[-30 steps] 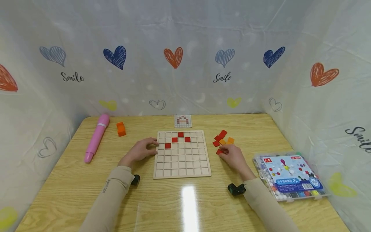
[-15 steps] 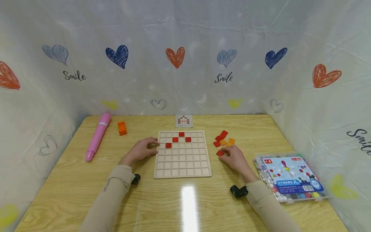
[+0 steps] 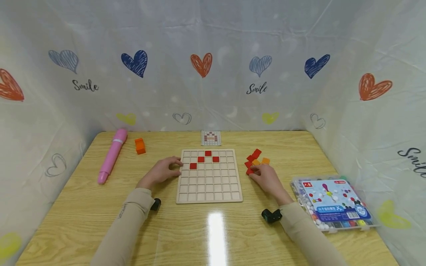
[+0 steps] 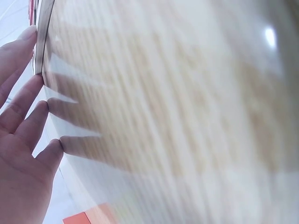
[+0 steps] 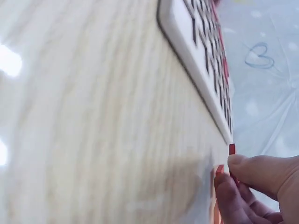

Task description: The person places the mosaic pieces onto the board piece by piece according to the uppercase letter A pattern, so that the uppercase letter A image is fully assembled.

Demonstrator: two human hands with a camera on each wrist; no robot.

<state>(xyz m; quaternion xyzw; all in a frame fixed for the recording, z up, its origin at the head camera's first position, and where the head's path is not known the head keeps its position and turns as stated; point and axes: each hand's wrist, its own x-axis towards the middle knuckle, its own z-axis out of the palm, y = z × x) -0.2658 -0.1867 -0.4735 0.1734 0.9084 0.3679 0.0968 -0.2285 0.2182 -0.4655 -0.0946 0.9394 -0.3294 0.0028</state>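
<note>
Four red tiles sit in the board my left hand loosely touches; my right hand pinches another tile, loose tiles beyond it unplaced.

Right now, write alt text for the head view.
A person's right hand pinches a red tile beside red and orange tiles, while the left hand touches the left edge of a gridded wooden board bearing four red tiles. A pattern card lies beyond the board; a pink rod and orange block lie left, a plastic case right.
</note>
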